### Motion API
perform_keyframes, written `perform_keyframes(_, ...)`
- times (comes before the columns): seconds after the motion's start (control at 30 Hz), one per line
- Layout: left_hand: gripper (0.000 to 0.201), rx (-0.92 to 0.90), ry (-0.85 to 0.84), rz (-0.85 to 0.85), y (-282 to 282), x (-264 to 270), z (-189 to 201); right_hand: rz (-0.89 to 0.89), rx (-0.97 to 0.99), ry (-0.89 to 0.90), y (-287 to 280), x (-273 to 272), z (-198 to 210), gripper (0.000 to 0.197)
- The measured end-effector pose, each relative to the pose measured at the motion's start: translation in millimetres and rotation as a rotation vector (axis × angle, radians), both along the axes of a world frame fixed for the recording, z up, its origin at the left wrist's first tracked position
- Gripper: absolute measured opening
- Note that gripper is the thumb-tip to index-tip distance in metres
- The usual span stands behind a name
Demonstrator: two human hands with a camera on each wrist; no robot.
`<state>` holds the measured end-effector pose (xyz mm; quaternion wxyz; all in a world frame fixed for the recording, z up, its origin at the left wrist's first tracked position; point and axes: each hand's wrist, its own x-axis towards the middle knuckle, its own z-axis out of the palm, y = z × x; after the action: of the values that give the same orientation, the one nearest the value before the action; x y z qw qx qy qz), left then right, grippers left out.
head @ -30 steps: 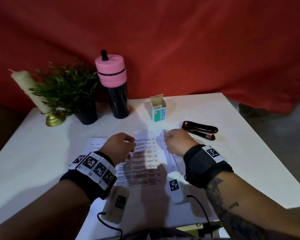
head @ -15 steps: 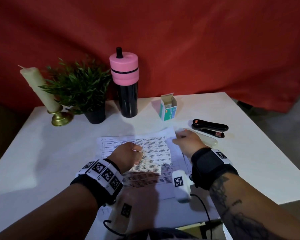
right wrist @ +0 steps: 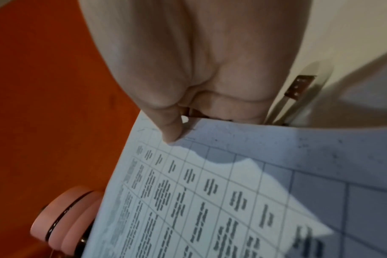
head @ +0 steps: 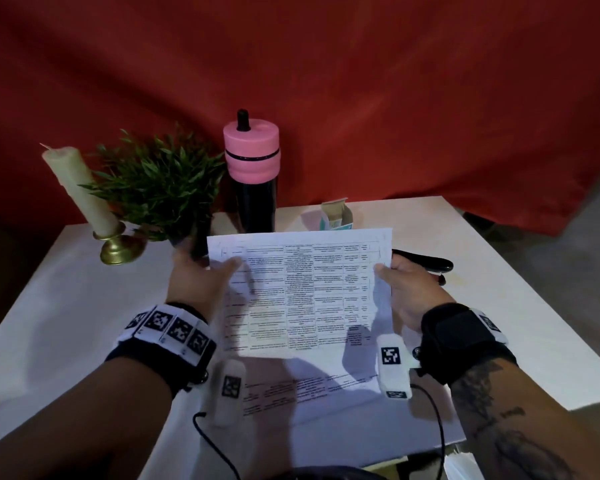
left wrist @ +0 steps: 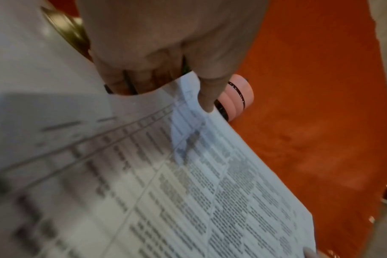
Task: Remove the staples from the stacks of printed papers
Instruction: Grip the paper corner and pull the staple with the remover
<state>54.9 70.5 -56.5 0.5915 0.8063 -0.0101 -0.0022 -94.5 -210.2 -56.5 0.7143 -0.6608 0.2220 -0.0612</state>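
A printed paper with a table of text [head: 302, 289] is held up above the white table [head: 66, 306], tilted toward me. My left hand [head: 208, 271] pinches its left edge, thumb on top and fingers behind. My right hand [head: 392, 275] pinches the right edge the same way. In the left wrist view the thumb [left wrist: 208, 97] presses the paper's [left wrist: 188, 183] top corner. The right wrist view shows the thumb [right wrist: 170, 129] on the paper [right wrist: 210, 192] near its corner. Another printed sheet [head: 309, 389] lies flat on the table underneath. No staple is visible.
A black stapler [head: 426, 263] lies just past my right hand. An open staple box [head: 336, 216], a pink-lidded black bottle [head: 250, 161], a potted plant [head: 156, 181] and a candle in a brass holder [head: 80, 192] stand along the back. A red cloth hangs behind.
The paper lay flat on the table with both hands on it. Now both hands have lifted it off the table by its side edges.
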Motion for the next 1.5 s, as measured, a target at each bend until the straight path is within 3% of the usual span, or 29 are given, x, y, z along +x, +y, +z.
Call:
perform_keyframes(0.23, 0.012, 0.284, -0.081, -0.167, -7, -13, 11, -0.004, -0.605, 0.182, -12, 15, 4, 0.019)
perform_keyframes(0.33, 0.010, 0.264, -0.068, -0.185, -3, -11, 11, -0.155, -0.960, 0.289, -21, 16, 7, 0.026)
perform_keyframes(0.4, 0.014, 0.234, -0.052, -0.203, -4, -12, 11, -0.081, -1.204, 0.506, -26, 14, 6, 0.036)
perform_keyframes(0.43, 0.018, 0.205, -0.033, -0.216, -4, -13, 12, 0.016, -1.235, 0.651, -25, 12, 5, 0.043)
perform_keyframes(0.5, 0.023, 0.169, 0.010, -0.259, -4, -16, 15, 0.131, -1.149, 0.799, -24, 9, -1, 0.048)
perform_keyframes(0.6, 0.019, 0.162, 0.071, -0.299, -2, -21, 15, 0.028, -1.054, 0.770, -23, 8, -7, 0.030)
perform_keyframes(0.7, 0.007, 0.164, 0.080, -0.312, -1, -24, 15, -0.100, -1.092, 0.750, -21, 8, 5, 0.023)
perform_keyframes(0.77, 0.006, 0.191, 0.038, -0.309, -1, -24, 18, -0.211, -1.117, 0.617, -18, 7, 21, 0.021)
perform_keyframes(0.9, 0.008, 0.167, -0.034, -0.313, -5, -24, 29, -0.384, -0.980, 0.176, 2, 8, 62, 0.026)
perform_keyframes(0.97, 0.010, 0.138, -0.079, -0.354, -9, -27, 38, -0.401, -0.774, -0.069, 20, 15, 80, 0.026)
perform_keyframes(1.03, 0.015, 0.110, -0.110, -0.394, -15, -33, 48, -0.377, -0.448, -0.294, 42, 26, 94, 0.029)
perform_keyframes(1.1, 0.018, 0.085, -0.115, -0.434, -20, -38, 57, -0.317, -0.099, -0.407, 64, 36, 103, 0.033)
perform_keyframes(1.17, 0.018, 0.065, -0.125, -0.468, -24, -42, 65, -0.290, 0.108, -0.422, 83, 45, 107, 0.030)
perform_keyframes(1.23, 0.017, 0.048, -0.145, -0.483, -27, -46, 72, -0.327, 0.078, -0.427, 97, 49, 109, 0.022)
perform_keyframes(1.37, 0.022, -0.019, -0.164, -0.497, -28, -54, 83, -0.336, -0.181, -0.507, 111, 48, 106, 0.013)
perform_keyframes(1.5, 0.017, -0.029, -0.192, -0.478, -28, -58, 89, -0.301, -0.267, -0.480, 123, 51, 102, 0.034)
